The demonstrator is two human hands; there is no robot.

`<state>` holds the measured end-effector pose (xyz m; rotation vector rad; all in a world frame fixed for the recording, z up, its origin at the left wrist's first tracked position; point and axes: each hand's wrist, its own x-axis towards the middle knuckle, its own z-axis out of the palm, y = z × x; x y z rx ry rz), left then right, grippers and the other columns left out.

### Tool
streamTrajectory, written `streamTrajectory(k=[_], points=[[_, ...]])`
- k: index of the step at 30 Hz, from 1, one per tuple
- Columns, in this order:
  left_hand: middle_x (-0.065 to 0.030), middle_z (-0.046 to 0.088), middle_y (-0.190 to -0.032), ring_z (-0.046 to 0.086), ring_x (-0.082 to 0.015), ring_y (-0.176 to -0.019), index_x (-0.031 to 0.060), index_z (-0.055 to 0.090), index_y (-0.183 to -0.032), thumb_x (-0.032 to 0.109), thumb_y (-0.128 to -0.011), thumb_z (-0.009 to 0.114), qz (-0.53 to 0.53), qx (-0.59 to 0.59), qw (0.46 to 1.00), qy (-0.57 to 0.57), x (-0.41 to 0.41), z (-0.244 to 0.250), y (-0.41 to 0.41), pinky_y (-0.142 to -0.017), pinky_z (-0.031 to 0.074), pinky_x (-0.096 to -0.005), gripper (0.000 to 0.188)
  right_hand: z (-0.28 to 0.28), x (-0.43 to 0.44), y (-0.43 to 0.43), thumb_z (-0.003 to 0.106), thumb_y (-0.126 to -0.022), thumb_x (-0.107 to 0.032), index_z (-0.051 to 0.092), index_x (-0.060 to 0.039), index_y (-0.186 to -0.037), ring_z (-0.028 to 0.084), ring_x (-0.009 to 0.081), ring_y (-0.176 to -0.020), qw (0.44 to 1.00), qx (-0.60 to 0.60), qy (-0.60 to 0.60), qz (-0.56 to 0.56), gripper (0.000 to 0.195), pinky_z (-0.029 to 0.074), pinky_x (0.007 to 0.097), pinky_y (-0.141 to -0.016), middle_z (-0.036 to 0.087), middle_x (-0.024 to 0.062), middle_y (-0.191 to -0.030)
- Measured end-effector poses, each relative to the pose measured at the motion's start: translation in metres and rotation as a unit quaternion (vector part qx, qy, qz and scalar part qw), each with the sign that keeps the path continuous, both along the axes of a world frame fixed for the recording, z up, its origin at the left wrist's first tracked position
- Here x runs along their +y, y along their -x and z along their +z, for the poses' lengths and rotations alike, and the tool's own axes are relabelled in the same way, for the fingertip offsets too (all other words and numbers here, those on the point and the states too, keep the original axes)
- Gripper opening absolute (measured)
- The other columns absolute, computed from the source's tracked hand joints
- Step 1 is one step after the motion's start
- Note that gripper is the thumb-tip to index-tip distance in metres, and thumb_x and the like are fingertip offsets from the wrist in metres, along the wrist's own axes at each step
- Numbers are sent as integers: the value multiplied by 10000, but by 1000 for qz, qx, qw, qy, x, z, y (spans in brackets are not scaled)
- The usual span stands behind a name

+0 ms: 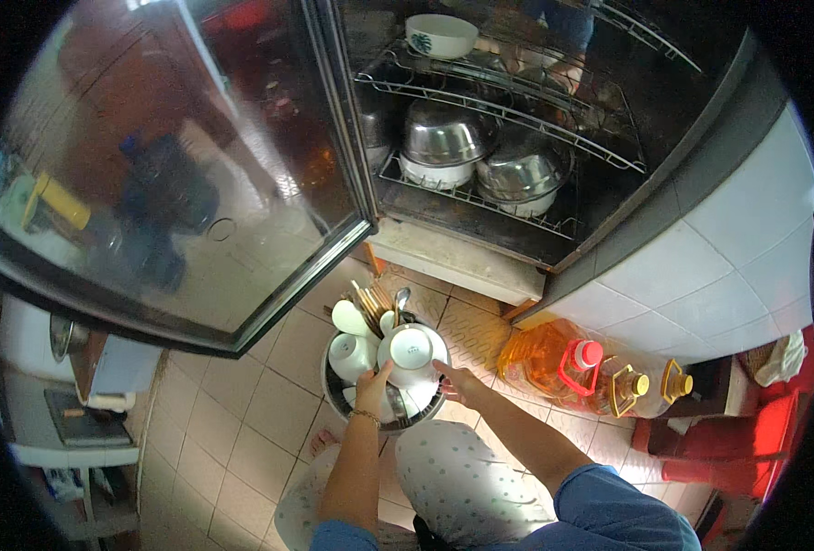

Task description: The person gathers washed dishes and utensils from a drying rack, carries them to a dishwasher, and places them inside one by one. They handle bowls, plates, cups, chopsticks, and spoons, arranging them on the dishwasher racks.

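Note:
A round metal basin (327,386) on the tiled floor holds white bowls, a spoon and chopsticks. My left hand (374,387), with a bracelet at the wrist, touches the near left side of an upside-down white bowl (412,348) on top of the pile. At that bowl's right side is my right hand (456,383), its thumb on the rim. Left of it sits another upturned white bowl (350,352). Behind them, wooden chopsticks (372,300) and a metal spoon (401,299) stand up from the basin.
A cabinet with its glass door (241,337) open has wire racks (503,110) bearing metal bowls (445,134) and a white bowl with a leaf print (441,36). Large oil bottles (538,358) stand on the right by red stools (717,441). A low shelf (76,454) is at left.

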<state>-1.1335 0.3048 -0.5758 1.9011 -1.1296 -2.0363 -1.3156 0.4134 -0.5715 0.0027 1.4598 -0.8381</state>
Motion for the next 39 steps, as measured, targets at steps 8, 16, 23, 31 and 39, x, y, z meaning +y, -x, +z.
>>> streamTrajectory(k=[8, 16, 23, 31, 39], points=[[-174, 604, -1032, 578, -238, -921, -94, 561, -1082, 487, -693, 725, 26, 18, 998, 49, 3, -35, 11, -785, 457, -326, 719, -13, -5, -18, 715, -654, -599, 527, -73, -977, 486, 161, -797, 994, -74, 11, -81, 645, 443, 320, -733, 476, 32, -893], [-123, 602, -1065, 575, -192, -927, -47, 571, -1097, 272, -706, 755, 30, 70, 995, 61, 3, -13, 19, -774, 459, -305, 537, -9, -14, -24, 742, -681, -448, 526, -81, -1016, 480, 173, -823, 988, -80, -21, -128, 542, 452, 370, -745, 462, 41, -937], [-99, 611, -983, 577, -160, -868, -48, 567, -1060, 162, -771, 683, 72, 157, 968, 183, 25, 34, 32, -783, 456, -280, 376, 31, 10, -17, 708, -713, -385, 467, -75, -1160, 434, 190, -986, 981, -88, 92, -147, 595, 438, 433, -805, 451, 71, -1062], [-202, 405, -1269, 417, -277, -1166, -36, 319, -1305, 294, -717, 748, -196, 146, 845, 476, 7, 190, 105, -995, 337, -393, 799, 141, 10, 27, 663, -770, -430, 287, -135, -1328, 421, 239, -1186, 855, -168, 405, -276, 735, 410, 482, -945, 394, 75, -1302], [-210, 498, -1133, 491, -290, -1052, -48, 457, -1113, 319, -894, 544, 51, 507, 843, -173, -63, 227, 273, -980, 408, -401, 437, 183, 76, 40, 703, -679, -509, 201, -97, -1381, 429, 345, -1193, 813, -215, 433, -324, 957, 443, 512, -938, 366, 158, -1340]])
